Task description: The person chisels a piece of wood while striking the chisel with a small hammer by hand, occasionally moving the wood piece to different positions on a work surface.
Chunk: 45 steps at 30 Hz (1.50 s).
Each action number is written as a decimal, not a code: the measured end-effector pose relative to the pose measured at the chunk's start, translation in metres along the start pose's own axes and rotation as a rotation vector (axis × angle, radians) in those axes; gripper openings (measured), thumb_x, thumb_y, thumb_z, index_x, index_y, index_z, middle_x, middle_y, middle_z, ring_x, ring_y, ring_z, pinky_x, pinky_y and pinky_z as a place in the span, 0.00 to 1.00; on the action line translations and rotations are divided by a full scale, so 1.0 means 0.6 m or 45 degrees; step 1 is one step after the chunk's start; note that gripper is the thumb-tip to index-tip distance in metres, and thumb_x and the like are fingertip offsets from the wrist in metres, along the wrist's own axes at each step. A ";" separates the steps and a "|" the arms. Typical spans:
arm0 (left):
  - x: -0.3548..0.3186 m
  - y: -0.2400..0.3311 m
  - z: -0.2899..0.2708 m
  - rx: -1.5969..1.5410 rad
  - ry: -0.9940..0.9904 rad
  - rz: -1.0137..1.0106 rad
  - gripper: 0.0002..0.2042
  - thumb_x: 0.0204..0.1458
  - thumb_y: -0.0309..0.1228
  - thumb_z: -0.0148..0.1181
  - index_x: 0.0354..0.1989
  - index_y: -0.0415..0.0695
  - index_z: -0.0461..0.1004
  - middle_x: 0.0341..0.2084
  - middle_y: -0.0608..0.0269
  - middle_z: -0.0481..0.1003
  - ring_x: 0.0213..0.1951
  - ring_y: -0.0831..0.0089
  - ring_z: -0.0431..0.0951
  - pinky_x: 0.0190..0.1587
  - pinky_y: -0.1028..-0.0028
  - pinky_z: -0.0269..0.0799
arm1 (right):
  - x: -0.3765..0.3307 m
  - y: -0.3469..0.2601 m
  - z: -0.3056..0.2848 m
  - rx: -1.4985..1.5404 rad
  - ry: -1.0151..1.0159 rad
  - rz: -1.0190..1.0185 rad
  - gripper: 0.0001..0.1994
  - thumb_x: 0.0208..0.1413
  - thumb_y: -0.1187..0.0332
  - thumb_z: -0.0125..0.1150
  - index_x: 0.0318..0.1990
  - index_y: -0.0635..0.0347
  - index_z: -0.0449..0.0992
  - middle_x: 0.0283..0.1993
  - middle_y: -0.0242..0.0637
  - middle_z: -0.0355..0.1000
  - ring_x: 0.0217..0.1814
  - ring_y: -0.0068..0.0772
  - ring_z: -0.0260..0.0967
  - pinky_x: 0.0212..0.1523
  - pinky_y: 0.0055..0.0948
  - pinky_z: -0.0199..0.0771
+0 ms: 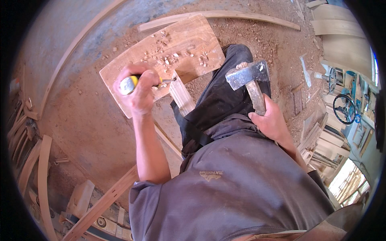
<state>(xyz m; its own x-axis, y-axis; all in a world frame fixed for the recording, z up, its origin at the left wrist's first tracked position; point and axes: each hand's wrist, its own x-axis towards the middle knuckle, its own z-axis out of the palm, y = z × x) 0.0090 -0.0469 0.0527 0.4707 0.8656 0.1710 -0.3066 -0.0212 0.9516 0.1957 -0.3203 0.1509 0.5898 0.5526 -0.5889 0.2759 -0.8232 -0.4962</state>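
My left hand (140,86) is closed round the yellow-and-black handle of a chisel (165,81), whose metal striking cap faces up. The chisel's blade reaches the upper end of a pale wooden piece (183,98), which rests against my leg at the edge of a wooden board (132,60). Whether the tip is inside a slot there, I cannot tell. My right hand (271,120) grips the wooden handle of a hammer (249,76). The hammer's heavy steel head is raised above my thigh, apart from the chisel.
Wood chips (171,60) are scattered over the board. A long curved strip (225,15) lies beyond it. On the left are curved wooden pieces (43,172), and a slotted rail (106,201) is at lower left. Machinery with a black handwheel (344,109) stands at right.
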 end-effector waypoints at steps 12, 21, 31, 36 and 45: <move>-0.047 -0.053 0.034 0.178 -0.019 0.008 0.14 0.44 0.31 0.72 0.37 0.39 0.77 0.33 0.61 0.79 0.33 0.71 0.77 0.39 0.71 0.75 | 0.038 -0.207 -0.029 -0.529 0.074 -1.038 0.12 0.55 0.71 0.59 0.45 0.62 0.66 0.22 0.46 0.74 0.26 0.51 0.78 0.27 0.47 0.75; -0.060 -0.048 0.035 0.128 -0.154 -0.186 0.12 0.46 0.25 0.71 0.41 0.39 0.82 0.43 0.60 0.81 0.46 0.68 0.80 0.51 0.66 0.75 | 0.004 -0.220 -0.028 -0.409 0.196 -1.198 0.17 0.50 0.75 0.64 0.47 0.64 0.67 0.25 0.45 0.75 0.27 0.50 0.78 0.26 0.44 0.76; -0.055 -0.077 0.014 0.289 -0.271 -0.043 0.09 0.49 0.24 0.67 0.39 0.40 0.80 0.38 0.63 0.81 0.41 0.74 0.79 0.46 0.70 0.75 | 0.012 -0.211 -0.008 -0.621 0.137 -1.133 0.14 0.52 0.74 0.59 0.46 0.66 0.66 0.23 0.45 0.75 0.25 0.48 0.77 0.24 0.42 0.74; -0.043 -0.056 0.032 0.254 -0.226 0.003 0.09 0.49 0.29 0.67 0.36 0.40 0.80 0.29 0.63 0.80 0.33 0.71 0.79 0.39 0.70 0.76 | 0.015 -0.202 0.005 -0.655 0.071 -1.043 0.15 0.52 0.74 0.59 0.46 0.66 0.66 0.21 0.45 0.74 0.23 0.49 0.76 0.24 0.42 0.74; -0.019 -0.026 -0.101 0.007 0.852 -0.128 0.07 0.33 0.16 0.56 0.25 0.34 0.77 0.15 0.57 0.71 0.25 0.65 0.77 0.33 0.69 0.76 | 0.044 -0.091 0.052 -0.464 -0.001 -0.636 0.18 0.51 0.70 0.63 0.48 0.66 0.69 0.29 0.56 0.75 0.35 0.61 0.76 0.37 0.52 0.76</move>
<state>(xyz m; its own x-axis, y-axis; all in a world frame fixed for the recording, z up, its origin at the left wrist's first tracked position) -0.0415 -0.0259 0.0203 -0.1174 0.9868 -0.1117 -0.2830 0.0746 0.9562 0.1723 -0.2569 0.1424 0.3220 0.8827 -0.3422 0.7601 -0.4565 -0.4624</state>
